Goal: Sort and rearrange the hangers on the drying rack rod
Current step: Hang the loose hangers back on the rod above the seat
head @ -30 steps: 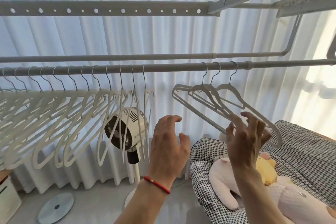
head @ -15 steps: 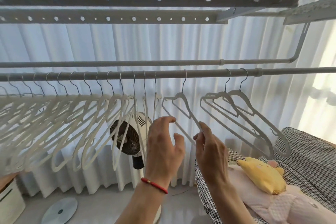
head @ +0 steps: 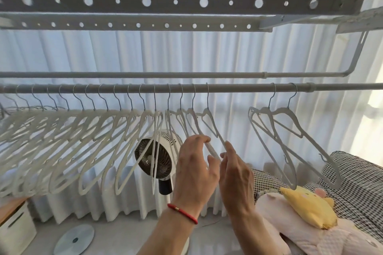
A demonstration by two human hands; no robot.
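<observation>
A grey drying rack rod (head: 238, 87) runs across the view. Several white hangers (head: 87, 130) hang from it in a tight row on the left. The last hanger in that row (head: 209, 123) hangs just above my hands. My left hand (head: 194, 165), with a red bracelet at the wrist, curls its fingers over this hanger's lower arm, thumb below it. My right hand (head: 235, 170) is close beside it, its straight index finger touching the same hanger's right arm. Two more white hangers (head: 290, 128) hang apart, further right on the rod.
Perforated rack bars (head: 186, 0) and a second thin rod (head: 165, 74) run overhead. A white fan (head: 157, 157) stands behind the hangers, in front of the curtain. A checkered sofa (head: 356, 182) with plush toys (head: 308, 209) is at lower right. A white box (head: 14, 232) stands at lower left.
My right hand took one hanger from the right-hand group and slid it left along the rod to the end of the row. My left hand rose to it. The view shifted right.
</observation>
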